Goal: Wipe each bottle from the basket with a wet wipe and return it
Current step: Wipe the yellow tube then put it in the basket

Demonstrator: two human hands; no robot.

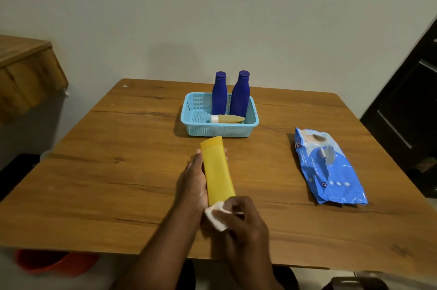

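One yellow bottle (218,171), long axis running away from the person and leaning slightly left, cap end pointing toward the basket (189,121), base end toward the person. Held above the wooden table (118,171): left hand (192,183) wrapped round its left side, thumb and fingertips showing on either edge near the cap. Right hand (246,221) curled on one white wet wipe (216,216), pressed against the bottle's base end.

One light-blue perforated basket, just beyond the cap end of the held bottle. Contents: two dark blue bottles, left (219,93) and right (240,94), upright side by side, caps up; one small tan bottle (228,119) lying on its side in front of them, white cap pointing left.

One blue wipes packet (328,166), flat on the table, well to the right of the right hand, long axis running roughly away from the person.
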